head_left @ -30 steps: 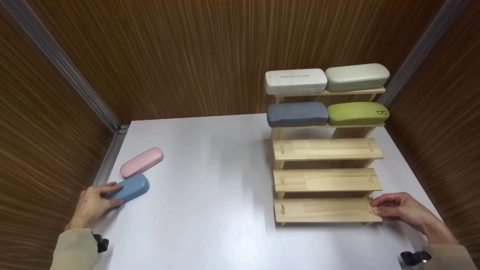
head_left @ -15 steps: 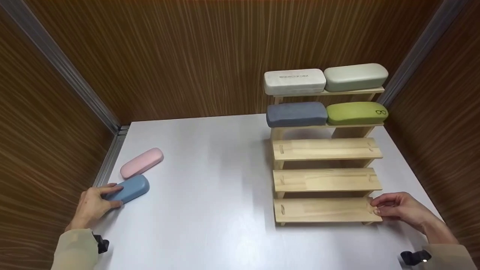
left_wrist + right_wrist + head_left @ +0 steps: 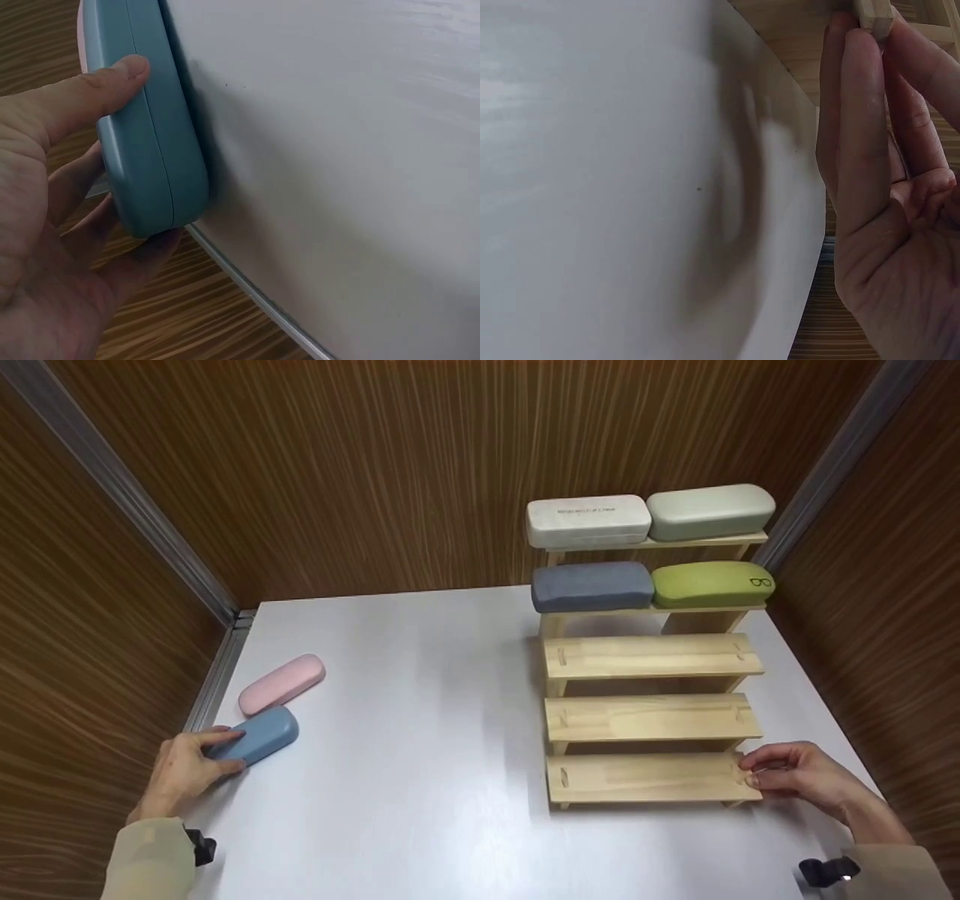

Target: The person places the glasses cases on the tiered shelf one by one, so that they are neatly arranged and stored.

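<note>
At the left of the head view my left hand (image 3: pixel 180 771) grips the near end of a blue glasses case (image 3: pixel 264 735), thumb on one side and fingers round the other. In the left wrist view the thumb presses across the seam of the blue case (image 3: pixel 154 150). A pink glasses case (image 3: pixel 282 685) lies just behind it on the white table. My right hand (image 3: pixel 810 780) pinches the right end of the lowest board on a stepped wooden rack (image 3: pixel 637 778). The right wrist view shows the fingertips on that board's corner (image 3: pixel 875 16).
On the rack's top board sit a white case (image 3: pixel 589 523) and a pale green case (image 3: pixel 711 513). A grey-blue case (image 3: pixel 592 586) and a lime green case (image 3: pixel 711 585) stand one board lower. Wood-grain panels (image 3: pixel 375 472) enclose the table (image 3: pixel 390 780).
</note>
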The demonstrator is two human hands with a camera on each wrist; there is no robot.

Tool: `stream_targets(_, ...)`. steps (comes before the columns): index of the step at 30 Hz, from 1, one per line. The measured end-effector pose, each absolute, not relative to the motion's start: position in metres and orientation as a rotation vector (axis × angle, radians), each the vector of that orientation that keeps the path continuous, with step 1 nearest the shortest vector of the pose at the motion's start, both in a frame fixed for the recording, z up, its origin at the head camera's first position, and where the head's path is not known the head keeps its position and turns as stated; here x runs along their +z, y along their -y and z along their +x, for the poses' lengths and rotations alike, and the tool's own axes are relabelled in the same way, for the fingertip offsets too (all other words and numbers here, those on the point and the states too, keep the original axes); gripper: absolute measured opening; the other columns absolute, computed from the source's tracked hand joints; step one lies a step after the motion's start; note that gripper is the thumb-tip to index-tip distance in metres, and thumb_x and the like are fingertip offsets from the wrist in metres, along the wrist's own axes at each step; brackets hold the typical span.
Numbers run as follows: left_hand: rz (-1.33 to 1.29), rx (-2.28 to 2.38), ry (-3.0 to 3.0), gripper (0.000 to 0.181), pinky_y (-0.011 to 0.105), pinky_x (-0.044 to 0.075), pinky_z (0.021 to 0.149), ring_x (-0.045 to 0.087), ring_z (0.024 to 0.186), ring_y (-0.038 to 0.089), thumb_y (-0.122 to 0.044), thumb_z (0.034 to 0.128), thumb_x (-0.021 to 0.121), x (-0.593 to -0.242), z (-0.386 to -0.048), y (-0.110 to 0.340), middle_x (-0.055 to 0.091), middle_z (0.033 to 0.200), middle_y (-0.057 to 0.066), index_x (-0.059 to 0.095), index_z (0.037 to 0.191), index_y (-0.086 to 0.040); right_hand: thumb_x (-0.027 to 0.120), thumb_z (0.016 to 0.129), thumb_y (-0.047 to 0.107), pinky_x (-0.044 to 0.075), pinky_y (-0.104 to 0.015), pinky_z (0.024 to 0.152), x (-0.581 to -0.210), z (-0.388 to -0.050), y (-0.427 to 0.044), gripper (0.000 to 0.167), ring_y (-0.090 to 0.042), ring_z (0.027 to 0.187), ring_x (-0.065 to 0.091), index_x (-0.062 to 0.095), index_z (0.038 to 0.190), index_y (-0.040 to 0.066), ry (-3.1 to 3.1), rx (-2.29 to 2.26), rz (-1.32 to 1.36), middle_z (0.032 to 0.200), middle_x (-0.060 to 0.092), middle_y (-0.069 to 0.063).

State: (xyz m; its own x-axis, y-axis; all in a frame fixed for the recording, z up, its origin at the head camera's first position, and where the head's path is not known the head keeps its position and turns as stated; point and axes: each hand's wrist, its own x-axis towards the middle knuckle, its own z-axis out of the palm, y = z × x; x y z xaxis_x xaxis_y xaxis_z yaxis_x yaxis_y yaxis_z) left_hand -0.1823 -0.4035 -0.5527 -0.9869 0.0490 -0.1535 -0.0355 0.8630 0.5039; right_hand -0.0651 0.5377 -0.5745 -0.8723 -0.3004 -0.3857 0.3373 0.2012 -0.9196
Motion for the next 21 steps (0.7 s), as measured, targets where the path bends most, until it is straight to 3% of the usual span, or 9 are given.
stream_targets(13,0.169,0.774,-2.992,0.059,0.076,0.050,0.113,0.057,0.143,0.067,-0.025,0.0874,0.097,-0.536,-0.188,0.382,0.064,0.152,0.033,0.078,0.141,-0.009,0.068,0.104,-0.006,0.065,-0.020,0.079,-0.574,-0.065,-0.537,0.037,0.002,0.092,0.077,0.087,0.112,0.026,-2.005,-1.715,0.032,0.104,0.085,0.017)
stream_targets(21,0.276,0.848,-3.085,0.055,0.069,0.056,0.108,0.068,0.133,0.062,-0.020,0.0846,0.098,-0.530,-0.193,0.353,0.071,0.145,0.033,0.081,0.136,-0.006,0.068,0.104,-0.007,0.065,-0.021,0.079,-0.574,-0.065,-0.537,0.038,0.001,0.093,0.078,0.087,0.113,0.024,-1.999,-1.725,0.027,0.105,0.085,0.017)
